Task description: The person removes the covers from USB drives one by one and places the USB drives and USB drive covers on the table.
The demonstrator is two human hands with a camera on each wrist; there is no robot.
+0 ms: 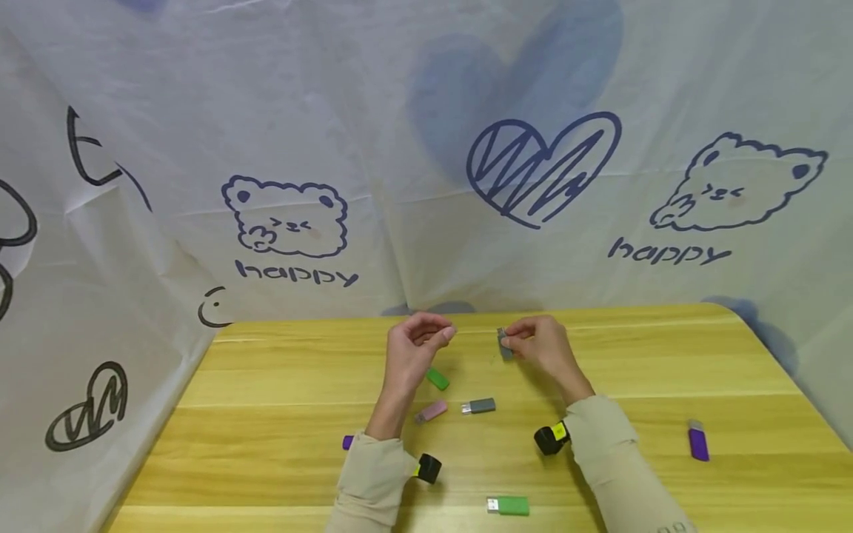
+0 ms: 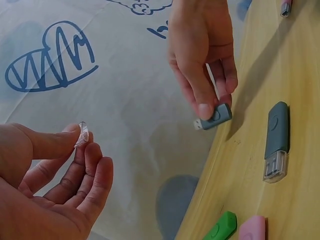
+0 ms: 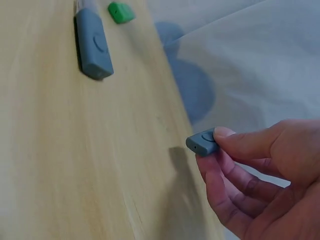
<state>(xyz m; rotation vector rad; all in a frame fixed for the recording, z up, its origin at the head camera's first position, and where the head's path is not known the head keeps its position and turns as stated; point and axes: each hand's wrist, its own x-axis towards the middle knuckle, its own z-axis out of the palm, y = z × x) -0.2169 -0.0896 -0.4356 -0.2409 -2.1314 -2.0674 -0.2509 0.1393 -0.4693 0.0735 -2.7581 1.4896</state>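
My right hand (image 1: 548,352) pinches a grey USB flash drive (image 2: 221,116) between thumb and fingers, above the table's far part. In the left wrist view the drive's metal plug (image 2: 198,124) sticks out bare. To its left, my left hand (image 1: 408,359) pinches a small clear plastic cap (image 2: 82,135) between thumb and fingertips; the two hands are apart. A second grey flash drive (image 1: 481,406) lies on the table between my forearms, with a clear cap over its plug in the left wrist view. Beside my left wrist lie a green flash drive (image 1: 437,379) and a pink one (image 1: 433,411).
The wooden table (image 1: 280,414) ends at a hanging white cloth (image 1: 400,244) with drawings. Another green flash drive (image 1: 513,505) lies near the front, a purple one (image 1: 698,443) at the right. A purple piece (image 1: 348,442) shows partly behind my left sleeve.
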